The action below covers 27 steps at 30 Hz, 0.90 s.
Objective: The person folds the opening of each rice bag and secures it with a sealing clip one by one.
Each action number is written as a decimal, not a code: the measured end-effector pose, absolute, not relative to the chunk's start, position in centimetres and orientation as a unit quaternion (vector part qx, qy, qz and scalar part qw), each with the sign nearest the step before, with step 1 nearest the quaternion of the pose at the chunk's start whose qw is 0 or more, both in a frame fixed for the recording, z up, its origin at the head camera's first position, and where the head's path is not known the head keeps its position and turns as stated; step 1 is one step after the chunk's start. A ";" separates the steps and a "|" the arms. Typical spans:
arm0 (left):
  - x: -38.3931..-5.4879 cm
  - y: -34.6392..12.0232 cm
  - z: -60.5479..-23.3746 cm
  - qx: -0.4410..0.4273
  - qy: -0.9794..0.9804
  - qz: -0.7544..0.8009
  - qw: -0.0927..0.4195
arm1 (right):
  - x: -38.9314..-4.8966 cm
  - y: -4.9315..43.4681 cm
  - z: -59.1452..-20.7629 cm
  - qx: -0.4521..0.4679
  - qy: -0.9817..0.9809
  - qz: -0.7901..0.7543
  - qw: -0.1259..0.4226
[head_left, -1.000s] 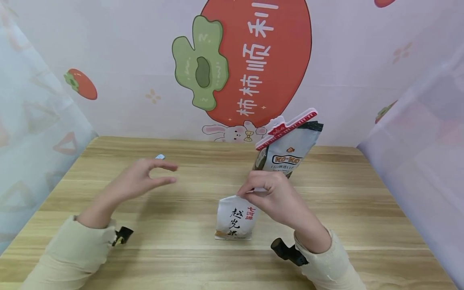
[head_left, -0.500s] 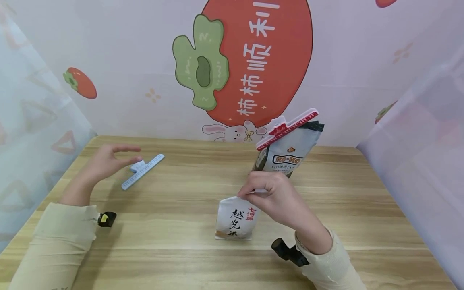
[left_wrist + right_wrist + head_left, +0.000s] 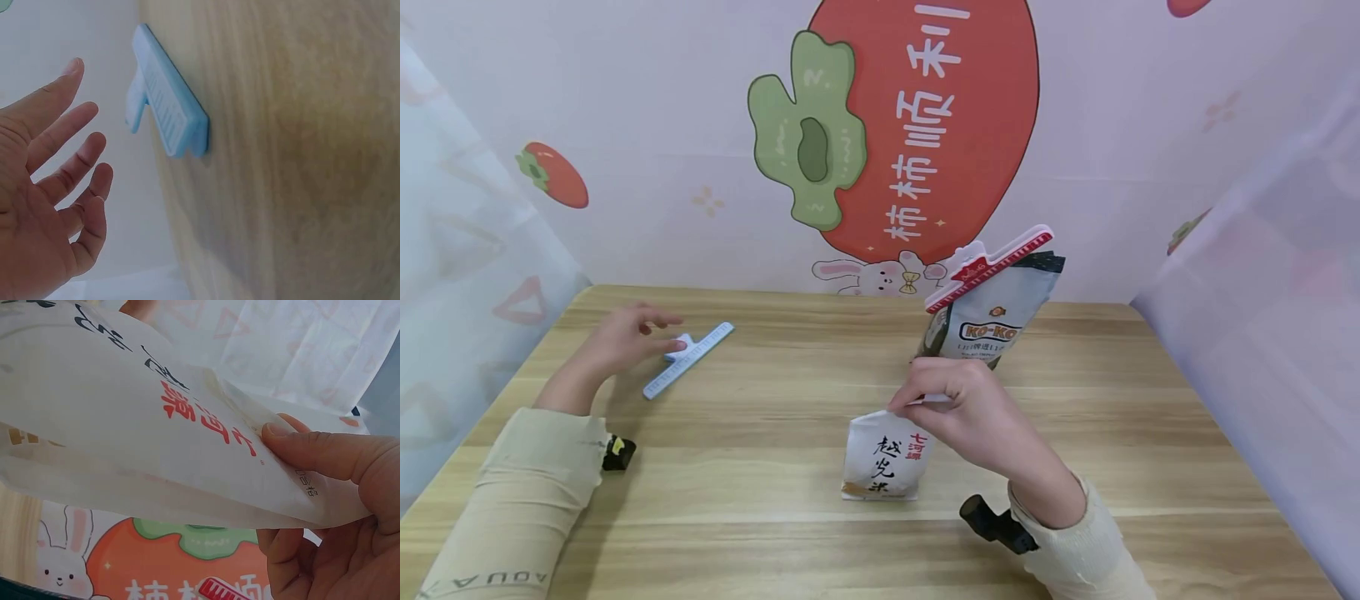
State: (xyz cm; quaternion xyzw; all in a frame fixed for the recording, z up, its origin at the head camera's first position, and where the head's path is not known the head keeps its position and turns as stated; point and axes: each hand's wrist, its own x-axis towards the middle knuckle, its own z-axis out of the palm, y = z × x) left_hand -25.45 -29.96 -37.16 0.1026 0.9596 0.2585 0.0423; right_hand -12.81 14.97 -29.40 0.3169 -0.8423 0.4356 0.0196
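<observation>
My right hand [image 3: 958, 408] pinches the folded top of a small white paper rice bag [image 3: 886, 454], which stands upright on the table. In the right wrist view the thumb [image 3: 312, 447] presses on the bag's [image 3: 125, 425] front near its top edge. At the left, my left hand [image 3: 628, 337] hovers by a light blue bag clip [image 3: 691, 358] lying flat on the wood. Its fingers are spread and loosely bent in the left wrist view, with a gap between them and the blue clip [image 3: 165, 94].
Behind my right hand stands a KO-KO bag [image 3: 992, 329], its top held by a red and white bag clip [image 3: 988, 271]. A printed cloth backdrop [image 3: 670, 208] rises at the wooden table's [image 3: 760, 542] back edge, with cloth walls on both sides.
My left hand has moved left and back, away from the middle of the table, to the blue bag clip, uncovering it. The right hand has kept its pinch on the rice bag.
</observation>
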 end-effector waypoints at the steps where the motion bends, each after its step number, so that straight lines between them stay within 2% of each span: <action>1: -25.5 -30.0 -37.2 0.104 0.960 0.255 0.044 | -12.8 15.0 -29.4 0.317 -0.843 0.435 0.020; 16: -26.4 -29.6 -37.8 0.090 0.966 0.237 0.049 | -12.8 14.8 -29.2 0.320 -0.840 0.437 0.025; 27: -26.4 -29.3 -38.3 0.075 0.968 0.233 0.057 | -12.7 14.8 -29.1 0.313 -0.839 0.445 0.008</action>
